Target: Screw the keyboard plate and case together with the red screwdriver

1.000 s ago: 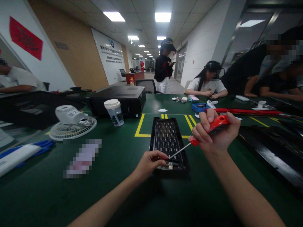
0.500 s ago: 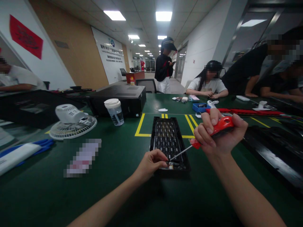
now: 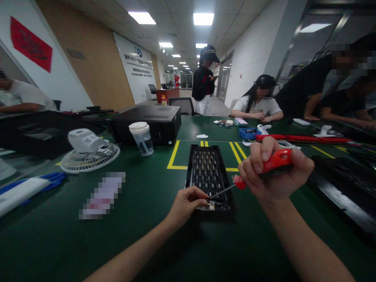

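Note:
My right hand (image 3: 276,170) is closed round the red handle of a screwdriver (image 3: 223,191). Its thin metal shaft slants down to the left, and the tip meets the near end of a black panel (image 3: 209,166) with a honeycomb pattern. Right at that tip, the thumb and fingers of my left hand (image 3: 188,203) are pinched together over the panel's near left part. Whatever lies between them is too small to make out. Some small metal parts (image 3: 212,206) show beside the fingertips inside the panel.
To the left are a white fan (image 3: 88,150), a lidded plastic cup (image 3: 142,139), a black case (image 3: 149,119) and blue-white gloves (image 3: 35,188). A blue tray (image 3: 248,133) stands beyond my right hand. Black panels (image 3: 346,196) lie at right. Several people are around the table.
My right hand has turned a little on the screwdriver and shifted slightly to the right, with the handle tilting. The left hand and the panel stay in place.

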`<state>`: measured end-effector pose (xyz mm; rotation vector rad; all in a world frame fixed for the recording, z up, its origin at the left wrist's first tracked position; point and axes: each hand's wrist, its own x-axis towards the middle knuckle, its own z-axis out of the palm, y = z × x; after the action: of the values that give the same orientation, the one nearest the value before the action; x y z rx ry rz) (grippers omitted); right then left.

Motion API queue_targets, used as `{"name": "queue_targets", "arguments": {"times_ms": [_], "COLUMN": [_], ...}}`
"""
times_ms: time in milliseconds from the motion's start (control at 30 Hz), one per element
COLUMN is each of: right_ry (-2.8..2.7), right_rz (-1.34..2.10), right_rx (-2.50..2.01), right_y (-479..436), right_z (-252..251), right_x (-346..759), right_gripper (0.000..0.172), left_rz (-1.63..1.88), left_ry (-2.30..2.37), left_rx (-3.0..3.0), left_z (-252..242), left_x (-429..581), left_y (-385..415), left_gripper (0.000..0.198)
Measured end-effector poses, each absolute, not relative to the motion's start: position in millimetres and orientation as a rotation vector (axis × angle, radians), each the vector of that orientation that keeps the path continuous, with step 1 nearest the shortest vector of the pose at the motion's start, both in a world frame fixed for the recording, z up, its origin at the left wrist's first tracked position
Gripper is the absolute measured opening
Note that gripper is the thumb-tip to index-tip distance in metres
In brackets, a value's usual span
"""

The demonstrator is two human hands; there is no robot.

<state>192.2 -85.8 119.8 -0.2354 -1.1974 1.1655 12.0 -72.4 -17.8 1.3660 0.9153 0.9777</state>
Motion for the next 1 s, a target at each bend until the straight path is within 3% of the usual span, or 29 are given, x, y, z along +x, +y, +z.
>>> {"name": "queue_targets", "arguments": {"times_ms": [300, 567, 800, 1000], "right_ry": [-1.178, -1.170, -1.176, -1.233], "right_rz": [1.126, 1.109, 1.154, 1.255], "right_rx": [-0.243, -0.256, -0.242, -0.198], "right_y": [-88.5, -89.1, -84.2, -74.7], "right_z": [121.2, 123.0, 119.9, 112.1], "right_x": [187.6, 188.4, 188.6, 178.7], "right_gripper": [0.027, 0.027, 0.029, 0.028], "left_rz": [1.049, 1.031, 1.058, 0.772], "left_ry": [0.986, 0.951, 1.410, 1.720], "left_rx": [1.426, 1.566, 1.872, 2.069], "left_z": [-12.0, -9.6, -9.8, -23.0], "left_x": [10.7, 2.0, -24.5, -38.0], "left_y": [-73.2, -66.5, -40.2, -26.6], "left_gripper": [0.011, 0.025, 0.030, 0.031]}}
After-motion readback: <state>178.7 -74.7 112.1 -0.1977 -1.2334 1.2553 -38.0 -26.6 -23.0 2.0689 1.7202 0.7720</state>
